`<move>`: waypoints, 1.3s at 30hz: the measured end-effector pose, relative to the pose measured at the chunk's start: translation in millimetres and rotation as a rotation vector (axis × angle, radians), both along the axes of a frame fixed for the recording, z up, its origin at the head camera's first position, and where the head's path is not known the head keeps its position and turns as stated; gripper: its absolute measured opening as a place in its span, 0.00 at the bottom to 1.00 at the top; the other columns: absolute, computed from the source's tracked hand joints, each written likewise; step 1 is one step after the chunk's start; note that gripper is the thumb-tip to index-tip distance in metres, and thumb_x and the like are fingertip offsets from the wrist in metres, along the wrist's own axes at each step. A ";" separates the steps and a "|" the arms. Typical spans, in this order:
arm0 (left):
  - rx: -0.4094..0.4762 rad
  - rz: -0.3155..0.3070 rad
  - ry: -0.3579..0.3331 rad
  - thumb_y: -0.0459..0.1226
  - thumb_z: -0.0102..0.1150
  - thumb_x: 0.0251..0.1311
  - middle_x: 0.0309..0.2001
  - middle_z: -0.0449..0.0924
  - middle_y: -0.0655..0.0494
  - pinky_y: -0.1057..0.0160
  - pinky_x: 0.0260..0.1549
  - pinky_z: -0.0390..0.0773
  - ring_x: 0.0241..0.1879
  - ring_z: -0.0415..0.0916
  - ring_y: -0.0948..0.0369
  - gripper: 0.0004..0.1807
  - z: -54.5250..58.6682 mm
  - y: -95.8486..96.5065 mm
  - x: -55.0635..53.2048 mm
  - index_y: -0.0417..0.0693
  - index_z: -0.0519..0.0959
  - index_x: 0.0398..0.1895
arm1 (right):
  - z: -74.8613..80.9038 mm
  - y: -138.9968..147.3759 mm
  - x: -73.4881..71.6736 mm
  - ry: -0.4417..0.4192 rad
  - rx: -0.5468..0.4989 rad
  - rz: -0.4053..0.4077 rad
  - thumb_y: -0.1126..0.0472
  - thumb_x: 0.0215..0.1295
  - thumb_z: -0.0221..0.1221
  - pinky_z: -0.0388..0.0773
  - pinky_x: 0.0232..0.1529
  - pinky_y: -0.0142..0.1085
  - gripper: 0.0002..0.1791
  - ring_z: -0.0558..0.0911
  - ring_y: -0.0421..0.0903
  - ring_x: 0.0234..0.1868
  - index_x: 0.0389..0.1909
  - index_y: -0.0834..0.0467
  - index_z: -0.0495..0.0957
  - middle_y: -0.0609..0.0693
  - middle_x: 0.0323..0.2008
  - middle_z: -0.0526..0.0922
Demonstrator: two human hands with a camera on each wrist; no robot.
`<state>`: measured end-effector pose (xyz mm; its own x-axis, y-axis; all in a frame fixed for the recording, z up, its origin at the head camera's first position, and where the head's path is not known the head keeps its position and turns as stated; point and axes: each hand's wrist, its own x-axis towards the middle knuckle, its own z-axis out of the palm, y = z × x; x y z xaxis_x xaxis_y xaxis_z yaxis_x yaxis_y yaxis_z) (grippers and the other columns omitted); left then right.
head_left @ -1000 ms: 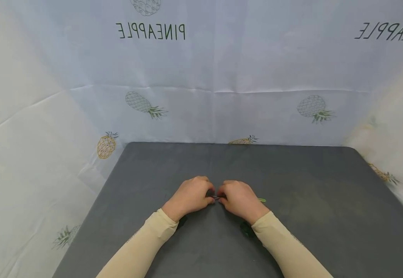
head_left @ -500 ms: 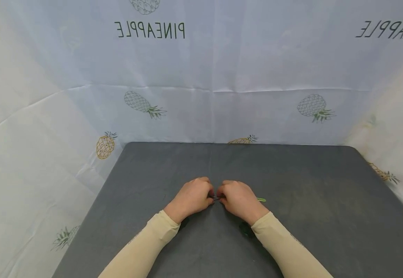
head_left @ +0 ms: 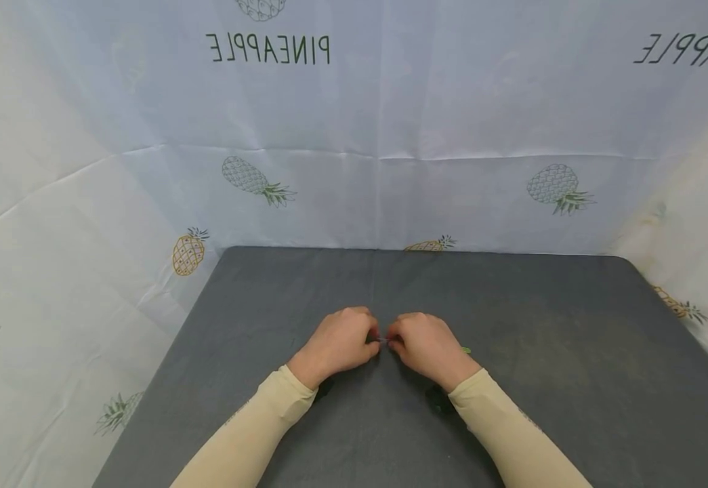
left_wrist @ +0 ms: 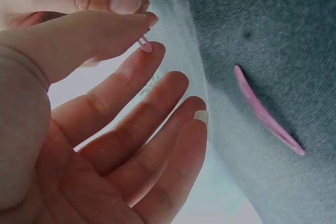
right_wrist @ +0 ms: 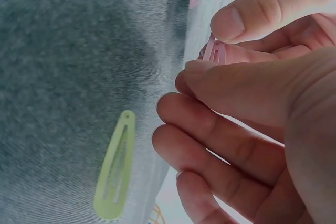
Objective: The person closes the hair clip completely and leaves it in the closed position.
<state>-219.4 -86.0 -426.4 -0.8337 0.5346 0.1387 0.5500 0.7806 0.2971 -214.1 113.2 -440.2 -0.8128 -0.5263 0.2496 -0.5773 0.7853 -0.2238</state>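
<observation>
A small pink snap hair clip (right_wrist: 214, 52) is between my two hands, over the dark table. My left hand (head_left: 341, 342) pinches one end of it between thumb and index finger, its other fingers loosely spread. From the opposite side my right hand (head_left: 428, 347) grips the clip with thumb and index finger, hiding part of it. A second pink hair clip (left_wrist: 265, 115) lies on the cloth beside my left hand. A light green hair clip (right_wrist: 109, 209) lies near my right hand, mostly covered by that hand in the head view.
The dark grey tabletop (head_left: 305, 285) has rounded far corners. White cloth (head_left: 329, 203) printed with pineapples hangs behind it and along both sides.
Both hands have risen very slightly in the head view, the right one also shifting a little to the right. They keep hold of the pink hair clip.
</observation>
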 end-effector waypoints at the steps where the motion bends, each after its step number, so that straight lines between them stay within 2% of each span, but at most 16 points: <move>1: 0.000 -0.001 0.002 0.38 0.75 0.63 0.37 0.86 0.57 0.62 0.31 0.82 0.32 0.82 0.61 0.02 1.0 0.0 0.3 0.52 0.90 0.33 | 0.4 0.4 -0.4 0.003 -0.001 -0.001 0.63 0.64 0.76 0.84 0.32 0.39 0.04 0.84 0.43 0.28 0.33 0.51 0.92 0.45 0.29 0.87; 7: -0.009 0.007 -0.019 0.42 0.75 0.65 0.40 0.87 0.58 0.62 0.31 0.81 0.33 0.82 0.62 0.05 6.1 0.8 1.6 0.52 0.91 0.37 | 4.2 0.9 -0.8 -0.024 -0.023 -0.012 0.62 0.66 0.75 0.82 0.30 0.37 0.03 0.83 0.40 0.26 0.32 0.51 0.92 0.44 0.28 0.88; 12: -0.012 0.005 -0.007 0.41 0.75 0.65 0.40 0.88 0.58 0.62 0.32 0.82 0.35 0.83 0.62 0.04 6.7 0.8 1.8 0.53 0.92 0.38 | 5.1 1.4 -0.1 -0.029 -0.038 -0.014 0.62 0.66 0.75 0.83 0.31 0.37 0.03 0.83 0.40 0.26 0.33 0.51 0.92 0.44 0.29 0.89; 31: -0.017 -0.077 0.010 0.39 0.75 0.67 0.38 0.88 0.59 0.64 0.32 0.81 0.31 0.82 0.64 0.02 11.9 -5.4 -0.9 0.54 0.92 0.40 | 7.5 1.5 -2.0 -0.009 -0.034 0.021 0.62 0.65 0.76 0.86 0.34 0.39 0.04 0.87 0.42 0.30 0.36 0.49 0.94 0.44 0.32 0.91; 39: -0.032 -0.087 0.008 0.40 0.74 0.68 0.39 0.88 0.59 0.63 0.33 0.83 0.33 0.83 0.63 0.03 13.6 -5.5 -1.6 0.55 0.92 0.42 | 8.1 2.4 -1.9 0.011 -0.039 0.034 0.64 0.64 0.76 0.85 0.33 0.38 0.04 0.87 0.42 0.29 0.36 0.50 0.93 0.44 0.31 0.90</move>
